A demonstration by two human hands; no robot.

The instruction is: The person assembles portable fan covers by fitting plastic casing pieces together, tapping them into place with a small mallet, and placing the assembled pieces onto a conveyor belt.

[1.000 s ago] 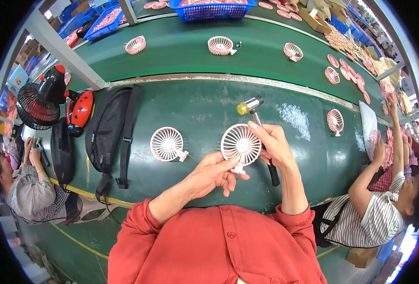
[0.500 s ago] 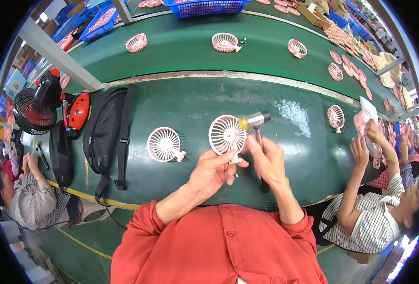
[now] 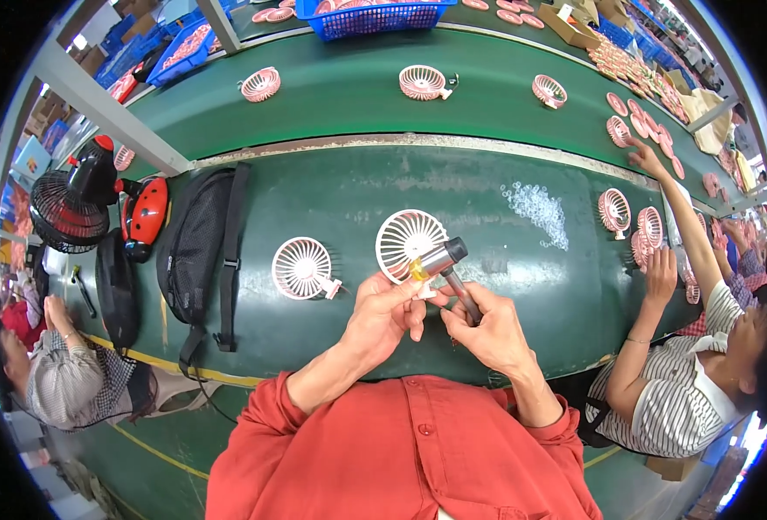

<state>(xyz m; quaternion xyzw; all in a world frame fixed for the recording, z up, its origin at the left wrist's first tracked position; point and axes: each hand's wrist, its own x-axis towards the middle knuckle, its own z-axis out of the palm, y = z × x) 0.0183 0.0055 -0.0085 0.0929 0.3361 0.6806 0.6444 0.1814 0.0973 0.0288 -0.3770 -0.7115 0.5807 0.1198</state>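
My left hand (image 3: 378, 314) is closed on the lower end of a round pink-and-white fan guard (image 3: 409, 238), raised a little over the green table. My right hand (image 3: 490, 332) grips the handle of a small hammer (image 3: 442, 257) with a silver and black head and a yellow face. That yellow face is over the guard's lower rim, by my left fingertips; whether it touches cannot be told. To the left lies a second fan guard (image 3: 302, 269) with a small white part at its lower right. A scatter of small clear rings (image 3: 535, 211) lies to the right.
A black bag (image 3: 194, 256) and a black-and-red fan (image 3: 75, 195) are at the left. Beyond the table runs a green conveyor (image 3: 340, 100) carrying guards such as this one (image 3: 423, 82). A blue basket (image 3: 379, 22) stands behind. At right, a co-worker's arm (image 3: 695, 217) reaches to the belt.
The hammer head has swung down and left, from beside the guard to its lower rim. At right, the co-worker's hand has moved from a guard to the belt. Guards on the belt shifted slightly right.
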